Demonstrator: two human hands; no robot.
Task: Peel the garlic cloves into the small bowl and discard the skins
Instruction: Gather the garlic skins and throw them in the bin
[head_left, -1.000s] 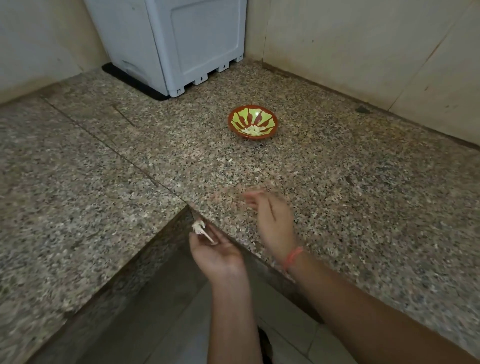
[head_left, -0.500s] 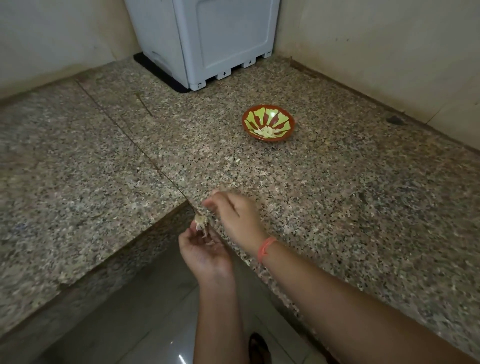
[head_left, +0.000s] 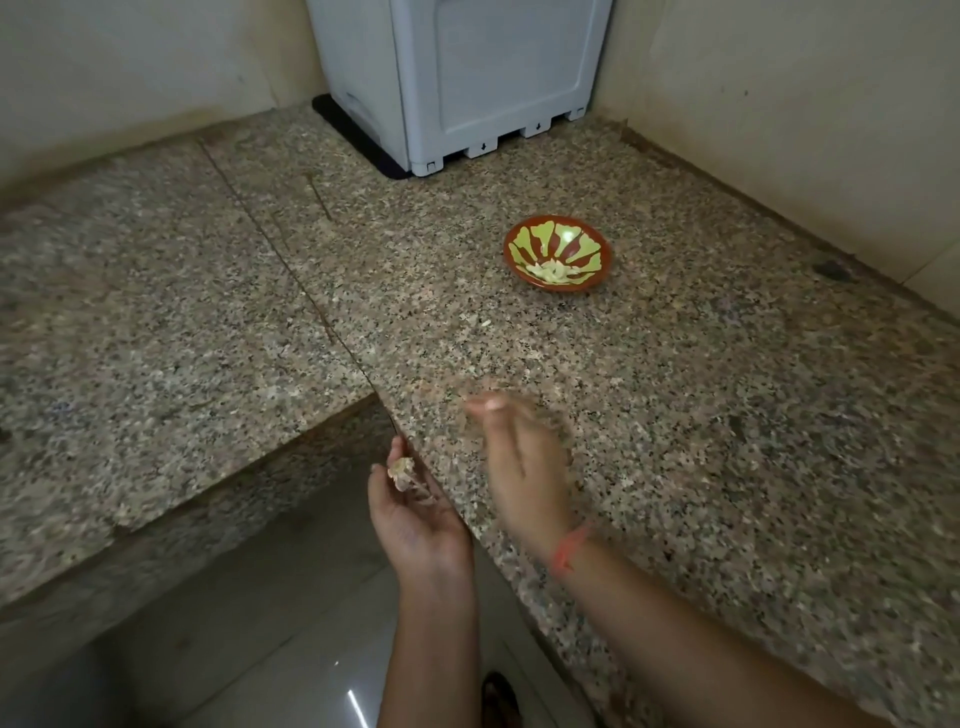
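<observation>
Left hand (head_left: 415, 506): palm up, nearer the person than the small bowl (head_left: 558, 253) and to its left, just off the edge of the surface (head_left: 727, 415). Its fingers cup the garlic (head_left: 401, 470), skin partly loose.

Right hand (head_left: 524, 457): half a second ago it pinched at that garlic. Now it is clear of it, over the surface between garlic and bowl. Motion-blurred, so I cannot tell if it grasps anything.

Judgement: a piece was probably plucked off, clove or skin unclear.

Peeled cloves (head_left: 553, 270) lie in the bowl. Peeling is unfinished.

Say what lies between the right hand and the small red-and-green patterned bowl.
Head view: only speckled granite countertop, bare except one tiny pale fleck, separates right hand from bowl.
</observation>
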